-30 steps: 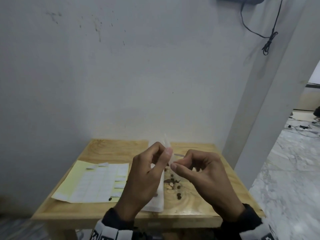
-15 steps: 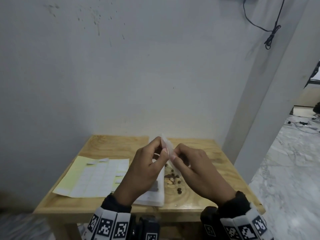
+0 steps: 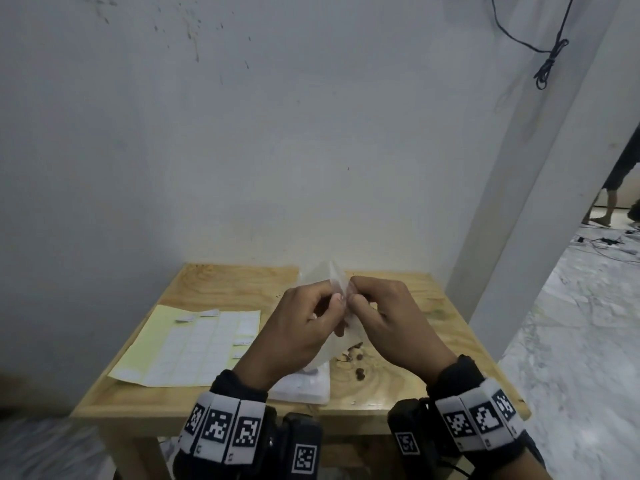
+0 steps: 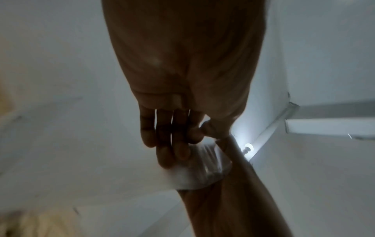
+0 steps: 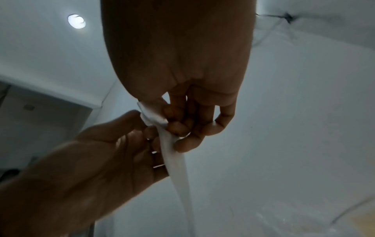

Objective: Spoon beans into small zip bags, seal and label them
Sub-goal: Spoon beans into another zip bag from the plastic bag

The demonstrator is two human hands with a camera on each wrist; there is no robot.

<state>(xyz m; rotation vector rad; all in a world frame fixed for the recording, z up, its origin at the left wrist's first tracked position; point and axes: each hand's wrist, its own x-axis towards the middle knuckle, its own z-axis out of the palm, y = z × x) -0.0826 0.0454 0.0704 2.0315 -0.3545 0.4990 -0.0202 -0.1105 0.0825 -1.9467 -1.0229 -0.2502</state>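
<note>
Both hands hold one small clear zip bag (image 3: 334,277) above the wooden table (image 3: 239,284). My left hand (image 3: 322,308) pinches the bag's edge from the left, and my right hand (image 3: 360,299) pinches it from the right, fingertips almost touching. The left wrist view has the bag (image 4: 199,170) crumpled below the left hand's fingers (image 4: 172,144). Seen from the right wrist, the bag (image 5: 175,162) hangs as a narrow strip between both hands. Dark beans (image 3: 358,356) lie loose on the table under the hands. A label sheet (image 3: 194,344) on yellow backing lies at the left.
A flat stack of clear bags (image 3: 304,384) lies at the table's front edge under my left wrist. A wall stands close behind the table, a white pillar (image 3: 540,216) to its right. A person's legs (image 3: 611,188) show far right beyond it.
The two hands have closed together on the bag, and it has risen a little. The camera has tilted so that more of my wrists shows.
</note>
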